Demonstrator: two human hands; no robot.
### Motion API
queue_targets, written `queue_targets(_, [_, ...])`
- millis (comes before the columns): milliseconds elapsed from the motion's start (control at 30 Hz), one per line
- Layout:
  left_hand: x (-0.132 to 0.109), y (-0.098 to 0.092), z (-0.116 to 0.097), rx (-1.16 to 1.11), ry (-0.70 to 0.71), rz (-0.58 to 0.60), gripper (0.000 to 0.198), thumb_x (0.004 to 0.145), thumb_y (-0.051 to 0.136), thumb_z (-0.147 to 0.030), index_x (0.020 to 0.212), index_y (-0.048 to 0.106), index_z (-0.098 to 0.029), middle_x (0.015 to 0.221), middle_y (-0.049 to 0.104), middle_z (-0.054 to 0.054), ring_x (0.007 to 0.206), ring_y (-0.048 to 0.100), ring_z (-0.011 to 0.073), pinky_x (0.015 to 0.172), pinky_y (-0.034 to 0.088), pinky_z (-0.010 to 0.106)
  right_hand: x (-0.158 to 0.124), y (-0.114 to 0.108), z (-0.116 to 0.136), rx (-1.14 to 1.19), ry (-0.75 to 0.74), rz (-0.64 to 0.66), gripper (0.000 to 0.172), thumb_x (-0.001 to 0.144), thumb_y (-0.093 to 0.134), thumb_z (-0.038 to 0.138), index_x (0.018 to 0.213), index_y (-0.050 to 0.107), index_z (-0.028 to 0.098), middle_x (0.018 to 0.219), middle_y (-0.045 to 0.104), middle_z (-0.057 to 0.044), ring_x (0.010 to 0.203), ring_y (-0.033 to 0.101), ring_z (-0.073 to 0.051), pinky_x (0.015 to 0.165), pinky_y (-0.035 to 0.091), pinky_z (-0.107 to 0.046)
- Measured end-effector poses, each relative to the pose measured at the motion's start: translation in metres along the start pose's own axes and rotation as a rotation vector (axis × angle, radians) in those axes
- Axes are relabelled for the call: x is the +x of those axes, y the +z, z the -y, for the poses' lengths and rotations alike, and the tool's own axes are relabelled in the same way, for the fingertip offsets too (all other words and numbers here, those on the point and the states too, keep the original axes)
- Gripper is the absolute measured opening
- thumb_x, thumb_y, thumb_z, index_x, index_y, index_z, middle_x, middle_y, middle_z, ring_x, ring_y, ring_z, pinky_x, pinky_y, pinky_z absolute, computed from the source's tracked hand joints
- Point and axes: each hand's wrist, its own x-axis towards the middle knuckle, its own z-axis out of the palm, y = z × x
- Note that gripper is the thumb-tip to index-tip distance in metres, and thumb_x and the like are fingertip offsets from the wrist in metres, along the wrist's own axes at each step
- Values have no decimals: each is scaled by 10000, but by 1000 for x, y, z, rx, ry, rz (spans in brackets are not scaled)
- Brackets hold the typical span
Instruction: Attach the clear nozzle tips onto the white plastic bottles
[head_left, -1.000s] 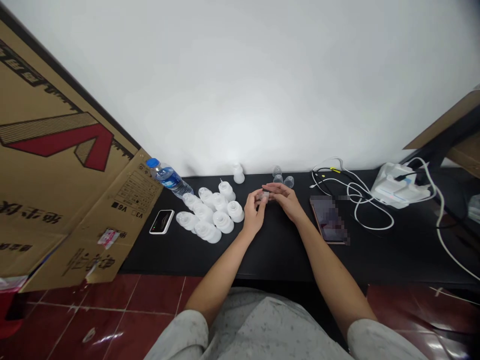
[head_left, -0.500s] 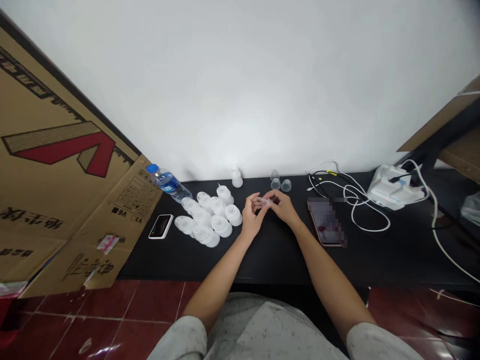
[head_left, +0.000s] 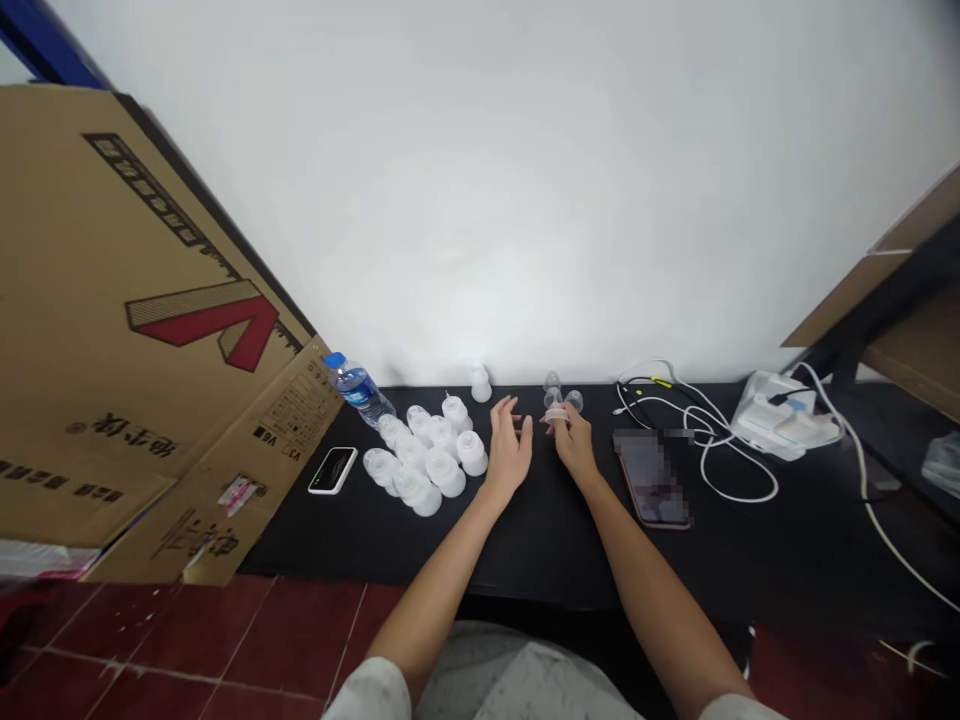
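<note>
My right hand [head_left: 574, 440] pinches a small clear plastic piece [head_left: 556, 412] by its edge, just in front of several clear domed caps [head_left: 574, 400] near the wall. To its left, my left hand [head_left: 510, 450] has its fingers apart, with nothing in it. Left of that hand, several white bottles [head_left: 442, 470] stand in a tight cluster. One white bottle [head_left: 481, 384] stands apart from them, close to the wall.
On the left are a water bottle [head_left: 360, 390], a white device [head_left: 332, 471] and a large cardboard box [head_left: 180, 440]. A phone [head_left: 651, 478], white cables [head_left: 705, 440] and a white power strip [head_left: 780, 415] lie on the right of the black table [head_left: 540, 550].
My hands have moved apart. The clear piece, which both hands held, is now only in my right hand, nearer the caps. The whole view has shifted a little.
</note>
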Motion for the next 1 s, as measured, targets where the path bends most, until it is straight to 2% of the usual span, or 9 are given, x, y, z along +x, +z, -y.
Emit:
queue_targets(67, [17,3,-7,102,27,-58,549,1114,536,-456,1589,445,-196,1692,356,269,1343,661,351,1078,597,561,1,-1,-1,24,-1,12,262,1050,491,438,1010,694,278,731,720,-23,647,692,-260,687,544,-391])
queue_targets(133, [40,7,-11,193,45,-126,617,1079,583,-404,1602,402,-131,1723,282,326,1534,495,458,1178,500,652,1,1,-1,49,-17,34,267,1025,508,415,1120,714,274,850,778,-43,670,714,-258,703,576,-402])
queue_targets(200, [66,8,-13,261,16,-153,660,1036,620,-345,1594,384,-85,1722,250,375,1582,412,520,1193,464,687,1,3,-1,63,-38,62,285,997,529,395,1175,717,275,942,802,-54,674,719,-253,702,596,-408])
queue_targets(333, [107,0,-18,468,-159,-59,608,986,596,-203,1536,408,-23,1578,415,448,1410,607,522,1087,537,656,0,5,-4,52,-63,61,293,959,543,369,1161,736,284,819,756,-34,630,691,-258,650,590,-402])
queue_targets(467, [120,-8,-30,587,-249,17,532,940,606,-109,1454,508,-7,1339,641,384,1242,733,459,1005,595,538,2,7,-12,26,-24,86,337,1002,477,404,1169,722,245,731,697,-6,559,642,-216,615,540,-346])
queue_targets(633, [100,-10,-54,713,-234,161,518,932,583,-7,1450,564,-18,1219,747,303,1189,772,378,1007,582,409,2,12,-20,43,-2,113,353,1022,437,404,1173,693,214,732,668,10,546,641,-189,626,509,-317])
queue_targets(800, [52,-18,-68,740,-123,262,267,1056,507,-106,1246,691,-136,1142,783,189,1114,784,304,956,579,369,3,15,-22,64,-67,122,270,1031,442,367,1118,657,229,838,728,-31,646,681,-209,675,536,-333])
queue_targets(933, [10,-28,-53,603,213,210,205,1086,522,-191,1109,725,-206,1075,729,105,1001,754,258,880,604,365,2,18,-24,83,-97,128,220,1035,450,332,1062,651,245,930,771,-53,804,736,-234,797,562,-363])
queue_targets(1000, [-6,-31,-41,477,348,160,207,1102,523,-208,1169,719,-207,1062,713,95,1017,733,249,925,609,384,1,20,-25,81,-102,129,212,1034,453,319,1063,651,249,984,785,-59,861,747,-237,860,563,-378])
